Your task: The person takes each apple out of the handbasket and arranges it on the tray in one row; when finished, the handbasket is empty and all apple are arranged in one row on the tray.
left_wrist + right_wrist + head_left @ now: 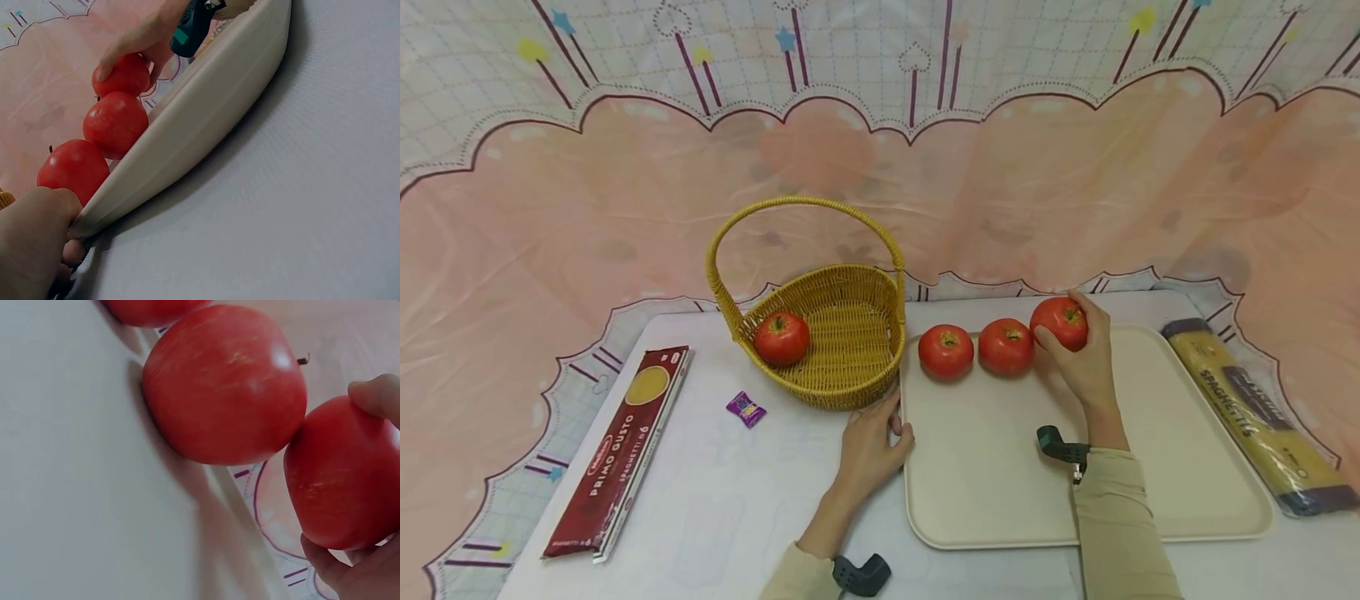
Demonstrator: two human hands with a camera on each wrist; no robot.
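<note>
My right hand (1084, 362) grips a red apple (1060, 323) between thumb and fingers at the far edge of the cream tray (985, 475). That apple is right up against a second apple (225, 384) in the right wrist view. A third apple (946, 352) sits at the tray's far left corner. My left hand (871, 442) rests between the yellow wicker basket (827, 396) and the tray, with one finger reaching to the basket's base. Its thumb is right at the tray's rim in the left wrist view. Another apple (782, 338) lies inside the basket, on the left.
A red spaghetti pack (617, 450) lies at the left of the white table (730, 500). Near the basket is a small purple wrapped candy (746, 409). A yellow spaghetti bag (1255, 417) lies along the tray's right side. The basket's tall handle (805, 201) arches upward.
</note>
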